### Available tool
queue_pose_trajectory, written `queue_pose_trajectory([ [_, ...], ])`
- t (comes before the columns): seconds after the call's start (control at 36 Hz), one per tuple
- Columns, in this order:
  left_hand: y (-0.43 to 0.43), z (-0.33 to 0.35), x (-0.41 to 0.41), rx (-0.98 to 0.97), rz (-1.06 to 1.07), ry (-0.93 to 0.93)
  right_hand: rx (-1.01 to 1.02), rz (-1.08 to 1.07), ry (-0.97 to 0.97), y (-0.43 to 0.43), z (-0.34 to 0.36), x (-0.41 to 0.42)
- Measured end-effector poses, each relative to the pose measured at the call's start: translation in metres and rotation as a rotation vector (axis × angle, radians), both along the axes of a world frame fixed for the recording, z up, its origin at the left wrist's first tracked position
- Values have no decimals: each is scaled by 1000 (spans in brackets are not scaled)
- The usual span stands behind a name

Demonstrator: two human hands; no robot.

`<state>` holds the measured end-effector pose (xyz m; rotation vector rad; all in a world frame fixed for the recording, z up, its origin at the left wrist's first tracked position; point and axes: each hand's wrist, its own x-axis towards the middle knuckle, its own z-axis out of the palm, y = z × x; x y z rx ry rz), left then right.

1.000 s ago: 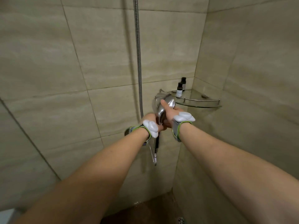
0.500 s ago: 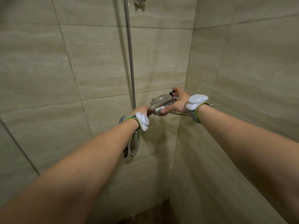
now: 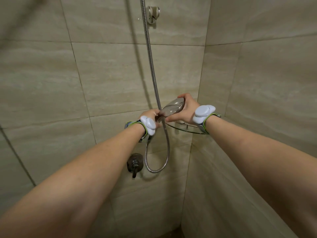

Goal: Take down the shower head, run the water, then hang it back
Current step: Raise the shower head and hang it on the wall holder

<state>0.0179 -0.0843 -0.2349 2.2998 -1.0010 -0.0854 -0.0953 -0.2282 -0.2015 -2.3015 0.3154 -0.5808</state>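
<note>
A chrome shower head (image 3: 173,107) is held out in front of the tiled wall, lying roughly level. My right hand (image 3: 187,109) wraps around its wide end. My left hand (image 3: 151,115) grips its handle end, where the metal hose (image 3: 151,66) joins. The hose runs up the wall past the top edge and also loops down below my hands. An empty chrome wall bracket (image 3: 153,14) sits high on the wall, well above the shower head. No water is visible coming out.
A dark round valve with a lever handle (image 3: 135,164) is on the wall below my left wrist. A glass corner shelf (image 3: 186,128) with a metal rail sits just under my right hand. Beige tiled walls meet in a corner on the right.
Both hands have lifted the shower head upward and tilted it from upright toward level. The view has tilted up, bringing the wall bracket and the valve into sight.
</note>
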Motion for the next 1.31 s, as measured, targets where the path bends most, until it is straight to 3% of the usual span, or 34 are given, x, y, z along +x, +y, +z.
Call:
queue_pose_trajectory([
  [0.33, 8, 68, 17, 132, 184, -134, 49, -92, -191, 14, 39, 10],
  [0.56, 29, 91, 14, 96, 212, -168, 90, -47, -315, 14, 98, 3],
  [0.94, 43, 123, 10, -57, 229, -209, 75, 27, -296, 31, 152, -16],
  [1.14, 54, 130, -1, -177, 261, -361, -30, -43, -295, 37, 164, -11],
  [1.22, 59, 134, -6, -103, 212, -459, -34, -77, -316, 37, 165, -9],
  [1.31, 58, 139, -8, 115, 161, -598, -34, -82, -321, 37, 171, -10],
])
